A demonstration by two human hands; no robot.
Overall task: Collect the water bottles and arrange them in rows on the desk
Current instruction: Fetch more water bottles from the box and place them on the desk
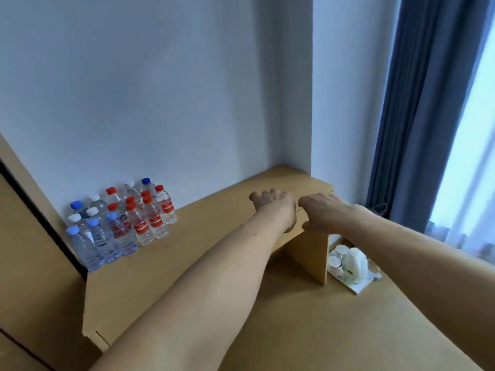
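Fingers of the left hand and right hand are loosely curled and empty over the desk's right end. The water bottles stand upright at its back-left corner, nearer the left hand.

Your wooden table carries a tight cluster of upright water bottles, red, blue and white caps, at its far left against the wall. Down on the lower wooden surface at your right, a white tray holds cups.

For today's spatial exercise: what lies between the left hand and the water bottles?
Only bare wooden desk surface, in the head view, between the left hand and the water bottles.
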